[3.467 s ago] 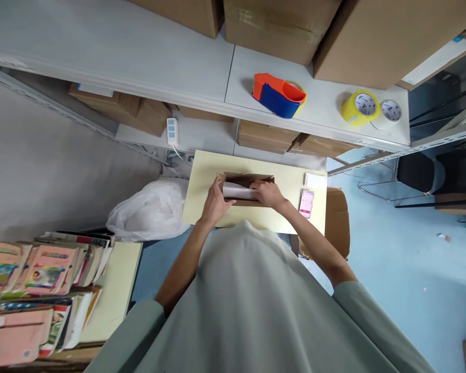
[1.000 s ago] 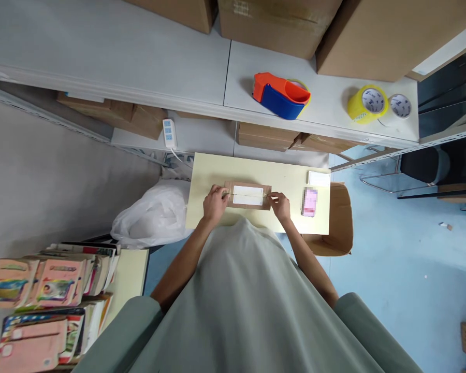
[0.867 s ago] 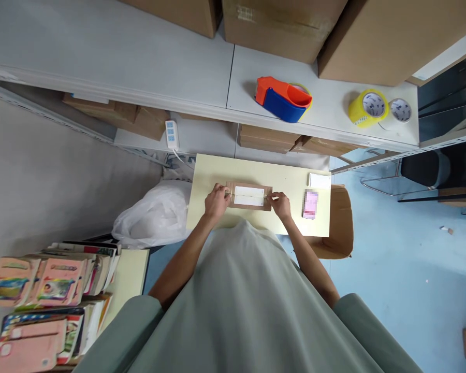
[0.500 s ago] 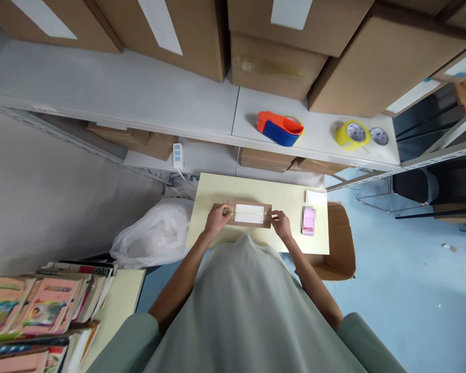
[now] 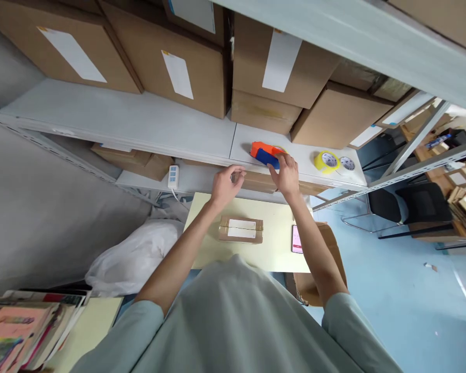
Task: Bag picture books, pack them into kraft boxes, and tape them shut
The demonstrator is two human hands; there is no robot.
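Note:
My right hand (image 5: pixel 286 175) is at the orange and blue tape dispenser (image 5: pixel 264 154) on the shelf. Its thumb lies against the blue side and its fingers cover the right end. My left hand (image 5: pixel 226 185) hovers in front of the shelf edge with curled fingers, a gap between thumb and fingertips, and nothing in it. Below both hands, a small cardboard box (image 5: pixel 224 233) lies on the pale yellow table (image 5: pixel 202 254). Its flaps are folded shut, and a white label (image 5: pixel 242 228) is on top with the seam across it.
A yellow tape roll (image 5: pixel 326 161) and another roll (image 5: pixel 347 163) stand on the shelf (image 5: pixel 147 122) before large cartons (image 5: pixel 194 72). A phone (image 5: pixel 296 240) lies on the table. Around it are a white plastic bag (image 5: pixel 135 256), books (image 5: pixel 19 321), a power strip (image 5: pixel 173 176) and an open carton (image 5: pixel 308 285).
The small box was open with my hands in it, then closed with both hands pinching its ends. Both hands have left it and moved up to the shelf, the right reaching the tape dispenser.

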